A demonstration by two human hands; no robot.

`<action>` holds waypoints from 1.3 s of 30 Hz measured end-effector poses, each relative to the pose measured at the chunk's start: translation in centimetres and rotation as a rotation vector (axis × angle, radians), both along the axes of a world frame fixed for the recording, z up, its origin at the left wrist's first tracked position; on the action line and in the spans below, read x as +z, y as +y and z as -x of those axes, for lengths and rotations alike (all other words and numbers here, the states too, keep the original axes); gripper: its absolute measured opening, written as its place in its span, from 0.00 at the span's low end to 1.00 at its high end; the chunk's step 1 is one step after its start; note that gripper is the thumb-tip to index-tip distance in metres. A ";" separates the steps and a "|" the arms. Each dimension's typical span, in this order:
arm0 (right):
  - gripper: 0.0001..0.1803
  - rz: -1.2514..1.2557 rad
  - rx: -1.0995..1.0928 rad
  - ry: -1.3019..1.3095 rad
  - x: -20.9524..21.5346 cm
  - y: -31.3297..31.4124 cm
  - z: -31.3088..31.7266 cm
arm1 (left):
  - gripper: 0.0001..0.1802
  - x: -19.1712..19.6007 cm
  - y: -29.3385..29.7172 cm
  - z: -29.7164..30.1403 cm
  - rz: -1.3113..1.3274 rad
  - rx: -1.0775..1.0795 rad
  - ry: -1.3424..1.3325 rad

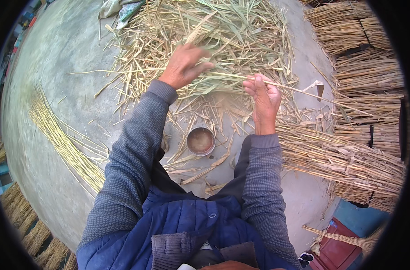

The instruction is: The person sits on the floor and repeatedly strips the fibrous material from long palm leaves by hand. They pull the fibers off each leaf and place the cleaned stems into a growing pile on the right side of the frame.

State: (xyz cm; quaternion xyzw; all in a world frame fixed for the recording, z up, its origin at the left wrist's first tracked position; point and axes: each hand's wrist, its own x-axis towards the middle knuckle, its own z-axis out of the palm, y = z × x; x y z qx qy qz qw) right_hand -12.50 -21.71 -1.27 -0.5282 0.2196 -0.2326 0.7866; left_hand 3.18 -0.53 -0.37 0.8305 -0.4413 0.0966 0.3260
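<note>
Evidently mid-work: right hand (264,100) clamps one reed stalk (299,90), left hand (185,65) open, stripping leaves; stripped stalks (63,144) laid aside, bundles (367,103) remaining.

floor (56,67): bare grey concrete | centre: heap of loose straw and husks (205,40) | near the person's knees: small round metal bowl (200,141), upright | left: fan of cleaned yellow stalks (63,139) | right: stacked reed bundles (362,67), more stalks (340,157) lying flat
</note>
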 end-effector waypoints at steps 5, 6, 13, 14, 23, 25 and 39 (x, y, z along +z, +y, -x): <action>0.20 0.010 0.073 0.031 -0.1 0.9 -0.7 | 0.09 -0.6 -2.4 1.5 -0.064 -0.155 0.020; 0.20 0.028 0.037 0.035 0.2 0.5 -0.5 | 0.08 -0.7 -1.8 0.9 -0.064 -0.147 0.015; 0.19 0.055 -0.039 0.024 1.0 -1.8 0.9 | 0.09 0.1 3.4 -2.1 -0.280 -0.069 0.287; 0.19 0.056 -0.045 0.022 1.0 -1.6 0.9 | 0.11 0.3 3.2 -1.8 -0.320 -0.049 0.321; 0.16 0.030 0.120 0.030 0.9 1.4 0.4 | 0.13 -0.8 -4.0 3.6 0.190 -0.163 0.621; 0.17 0.031 0.139 0.024 0.9 1.5 0.4 | 0.12 -0.8 -4.2 3.7 0.196 -0.129 0.747; 0.16 -0.019 0.054 0.202 0.3 0.5 1.1 | 0.11 0.1 -2.2 0.6 0.544 0.082 0.905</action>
